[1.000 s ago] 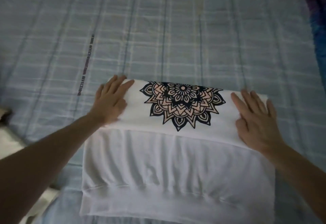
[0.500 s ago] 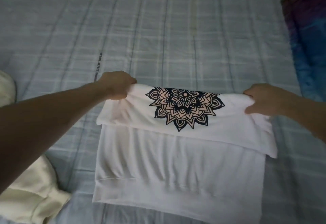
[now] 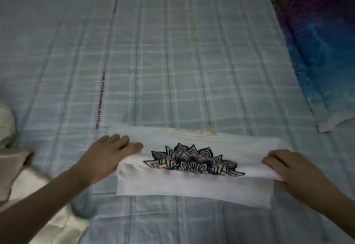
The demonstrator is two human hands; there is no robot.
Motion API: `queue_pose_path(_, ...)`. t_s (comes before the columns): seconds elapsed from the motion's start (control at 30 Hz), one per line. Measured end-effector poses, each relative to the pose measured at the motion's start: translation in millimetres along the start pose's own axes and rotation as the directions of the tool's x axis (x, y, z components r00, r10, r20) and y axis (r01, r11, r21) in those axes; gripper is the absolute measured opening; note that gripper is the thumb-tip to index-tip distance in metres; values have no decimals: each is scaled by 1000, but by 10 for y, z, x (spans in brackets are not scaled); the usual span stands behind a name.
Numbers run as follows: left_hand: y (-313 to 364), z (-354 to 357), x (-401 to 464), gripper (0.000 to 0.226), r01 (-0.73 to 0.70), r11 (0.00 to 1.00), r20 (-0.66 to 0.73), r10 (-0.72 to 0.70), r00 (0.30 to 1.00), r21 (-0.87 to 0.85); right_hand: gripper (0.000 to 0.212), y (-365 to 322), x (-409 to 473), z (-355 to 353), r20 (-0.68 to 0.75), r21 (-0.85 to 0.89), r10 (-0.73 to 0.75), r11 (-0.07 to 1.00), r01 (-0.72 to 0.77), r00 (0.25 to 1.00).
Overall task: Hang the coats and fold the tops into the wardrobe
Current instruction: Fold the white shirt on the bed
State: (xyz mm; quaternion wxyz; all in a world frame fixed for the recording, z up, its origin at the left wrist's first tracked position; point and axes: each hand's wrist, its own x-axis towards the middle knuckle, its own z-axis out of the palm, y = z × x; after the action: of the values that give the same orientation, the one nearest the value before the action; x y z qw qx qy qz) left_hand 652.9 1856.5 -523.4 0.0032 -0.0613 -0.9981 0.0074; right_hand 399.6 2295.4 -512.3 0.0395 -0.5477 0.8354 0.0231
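A white top [image 3: 192, 184] with a black mandala print lies folded into a narrow band on the checked bed sheet [image 3: 172, 61]. Only half of the print shows along the fold. My left hand [image 3: 107, 159] rests on the top's left end with its fingers stretched out. At the right end of the folded layer, my right hand [image 3: 288, 166] grips the cloth with curled fingers.
A heap of cream garments [image 3: 13, 166] lies at the left edge, partly under my left forearm. A blue and purple pillow [image 3: 322, 51] sits at the upper right. The bed sheet stretches away beyond the top.
Both hands pulled the far folded edge toward me, so the top is folded over once more and much narrower. My left hand has let go and now lies flat.
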Motion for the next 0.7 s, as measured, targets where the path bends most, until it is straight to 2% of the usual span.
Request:
queue_pose_path(0.1, 239, 240, -311, 95, 31, 998, 154, -24, 988, -46, 99, -216, -326, 365, 83, 16, 69, 997, -70, 994)
queue_pose_path(0.17, 365, 384, -446, 92, 59, 993, 220, -37, 975, -98, 102, -350, -435, 501, 170, 35, 92, 994, -99, 981)
queue_pose_path(0.23, 430, 414, -482, 68, 94, 982, 219, -57, 974, -161, 81, -431, -426, 501, 209, 63, 117, 989, -133, 971)
queue_pose_path(0.3, 434, 392, -387, 42, 116, 975, 118, -94, 988, -189, 51, -471, -256, 390, 185, 108, 194, 970, -217, 963)
queue_pose_path(0.33, 431, 384, -289, 35, 135, 971, 43, -129, 991, -199, 45, -492, -135, 354, 143, 149, 248, 952, -269, 958)
queue_pose_path(0.37, 434, 395, -170, 35, 176, 961, -13, -183, 983, -212, 46, -521, -4, 350, 98, 192, 318, 924, -331, 943)
queue_pose_path(0.43, 440, 451, 83, 46, 297, 926, -30, -312, 949, -232, 55, -619, 247, 401, 39, 194, 441, 877, -439, 897)
queue_pose_path(0.57, 312, 770, 209, 56, 525, 820, 160, -501, 851, -228, 59, -570, 381, 698, 88, 74, 532, 840, -538, 842)
queue_pose_path(0.63, 195, 921, 81, 56, 546, 797, 185, -514, 838, -260, 63, -447, 256, 868, 129, 103, 602, 782, -614, 788)
queue_pose_path(0.7, 137, 976, 40, 55, 530, 801, 189, -496, 848, -277, 64, -406, 216, 927, 135, 136, 613, 767, -628, 778)
